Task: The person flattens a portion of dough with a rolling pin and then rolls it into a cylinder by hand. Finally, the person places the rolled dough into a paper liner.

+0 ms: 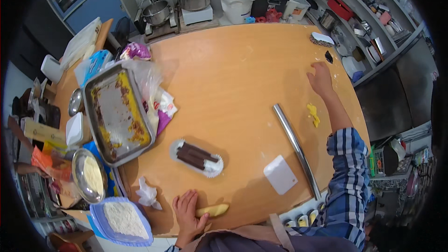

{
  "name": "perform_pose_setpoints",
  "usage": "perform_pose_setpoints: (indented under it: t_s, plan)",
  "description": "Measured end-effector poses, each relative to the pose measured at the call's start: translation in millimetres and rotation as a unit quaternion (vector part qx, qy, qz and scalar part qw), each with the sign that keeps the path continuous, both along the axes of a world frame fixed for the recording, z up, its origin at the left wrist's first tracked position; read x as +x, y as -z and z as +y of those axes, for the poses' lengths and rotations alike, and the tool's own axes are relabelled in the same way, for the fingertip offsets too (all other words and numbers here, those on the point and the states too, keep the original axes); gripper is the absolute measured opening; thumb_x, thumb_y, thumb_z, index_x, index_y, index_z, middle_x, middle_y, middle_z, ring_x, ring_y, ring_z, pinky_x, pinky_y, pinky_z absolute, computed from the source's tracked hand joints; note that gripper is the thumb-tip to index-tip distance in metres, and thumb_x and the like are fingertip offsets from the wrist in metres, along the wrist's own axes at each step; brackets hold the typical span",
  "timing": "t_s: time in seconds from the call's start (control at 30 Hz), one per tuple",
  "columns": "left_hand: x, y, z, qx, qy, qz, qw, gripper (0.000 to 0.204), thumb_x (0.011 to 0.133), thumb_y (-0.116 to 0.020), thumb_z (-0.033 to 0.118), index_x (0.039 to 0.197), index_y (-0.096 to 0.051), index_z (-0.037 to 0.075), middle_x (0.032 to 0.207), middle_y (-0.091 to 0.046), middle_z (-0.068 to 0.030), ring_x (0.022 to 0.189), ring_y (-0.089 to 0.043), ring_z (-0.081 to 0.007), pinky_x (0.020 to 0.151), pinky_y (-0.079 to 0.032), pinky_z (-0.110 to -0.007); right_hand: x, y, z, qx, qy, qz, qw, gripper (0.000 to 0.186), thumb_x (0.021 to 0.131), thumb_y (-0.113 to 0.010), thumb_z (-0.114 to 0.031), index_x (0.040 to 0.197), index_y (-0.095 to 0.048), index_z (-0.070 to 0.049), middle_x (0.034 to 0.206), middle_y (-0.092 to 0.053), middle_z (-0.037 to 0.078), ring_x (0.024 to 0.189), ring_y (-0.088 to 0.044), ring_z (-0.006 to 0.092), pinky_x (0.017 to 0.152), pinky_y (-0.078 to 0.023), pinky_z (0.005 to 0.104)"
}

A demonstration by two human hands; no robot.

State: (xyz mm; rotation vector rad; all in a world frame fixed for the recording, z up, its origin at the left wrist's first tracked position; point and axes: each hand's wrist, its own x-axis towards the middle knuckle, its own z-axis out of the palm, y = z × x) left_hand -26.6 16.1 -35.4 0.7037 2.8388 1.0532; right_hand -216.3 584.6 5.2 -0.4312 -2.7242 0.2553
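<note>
My left hand (189, 218) lies on the table's near edge, fingers stretched out, its thumb beside a pale yellow piece of dough (213, 210). Whether the thumb touches the dough I cannot tell. Far to the right, my right hand (321, 79) is reached out with nothing visible in it, near a small dark scrap (329, 57) and a brush (321, 39). Dark brown sticks (192, 156) lie in an oval holder with white fluted paper (214, 166) in front of me. A steel rolling pin (296, 149) and a white dough scraper (280, 175) lie toward the right.
Yellow dough bits (313, 115) lie by my right forearm. A smeared metal tray (109, 114), a steel bowl (89, 175), a blue tub of flour (122, 221) and a crumpled tissue (148, 193) are at left. Mixers (156, 11) stand beyond the table; shelves (359, 14) are at right.
</note>
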Motion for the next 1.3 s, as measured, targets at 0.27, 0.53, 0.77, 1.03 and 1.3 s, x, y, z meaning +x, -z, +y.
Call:
perform_pose_setpoints:
  t_s: [0.27, 0.53, 0.77, 1.03, 1.3]
  plan:
    - [5, 16, -12, -0.062, -0.01, 0.014, 0.998, 0.081, 0.084, -0.048, 0.071, 0.118, -0.06, -0.001, 0.128, -0.058, -0.017, 0.119, -0.053, -0.0357, 0.101, -0.032, -0.053, -99, 30, 78, 0.083, 0.188, -0.134, 0.97, 0.054, 0.077, -0.07, -0.025, 0.128, -0.057, -0.012, 0.147, -0.038, 0.012, 0.127, -0.042, 0.0403, 0.097, -0.043, 0.058]
    - [2, -16, 13, -0.024, -0.073, 0.0, 0.997, 0.077, 0.089, -0.048, 0.064, 0.126, -0.057, -0.003, 0.131, -0.057, -0.0207, 0.123, -0.051, -0.0391, 0.103, -0.035, -0.053, -159, 57, 140, 0.044, 0.181, -0.106, 0.977, 0.049, 0.079, -0.062, -0.026, 0.128, -0.061, -0.021, 0.157, -0.027, 0.011, 0.135, -0.034, 0.0415, 0.104, -0.037, 0.055]
    - [0, -23, 20, -0.026, -0.076, -0.001, 0.997, 0.08, 0.087, -0.05, 0.065, 0.126, -0.056, -0.005, 0.132, -0.055, -0.022, 0.121, -0.051, -0.0397, 0.102, -0.036, -0.052, -162, 72, 144, 0.128, 0.12, -0.16, 0.971, 0.038, 0.081, -0.062, -0.025, 0.113, -0.065, -0.004, 0.126, -0.058, 0.016, 0.112, -0.054, 0.041, 0.098, -0.041, 0.0495]
    - [6, 9, -5, -0.024, -0.034, 0.02, 0.999, 0.08, 0.083, -0.051, 0.07, 0.119, -0.06, -0.001, 0.126, -0.059, -0.0177, 0.117, -0.053, -0.0382, 0.097, -0.036, -0.052, -105, 40, 47, 0.122, 0.006, -0.127, 0.984, 0.031, 0.08, -0.061, -0.018, 0.104, -0.064, 0.001, 0.126, -0.057, 0.018, 0.108, -0.056, 0.0375, 0.094, -0.045, 0.0466]
    - [2, 6, -7, 0.01, -0.005, 0.048, 0.999, 0.068, 0.077, -0.063, 0.054, 0.116, -0.059, -0.002, 0.126, -0.058, -0.0197, 0.117, -0.053, -0.0386, 0.096, -0.036, -0.053, -25, -16, -131, -0.249, -0.229, -0.162, 0.927, 0.028, 0.08, -0.067, -0.017, 0.103, -0.063, -0.001, 0.107, -0.06, 0.019, 0.105, -0.056, 0.0356, 0.092, -0.048, 0.0422]
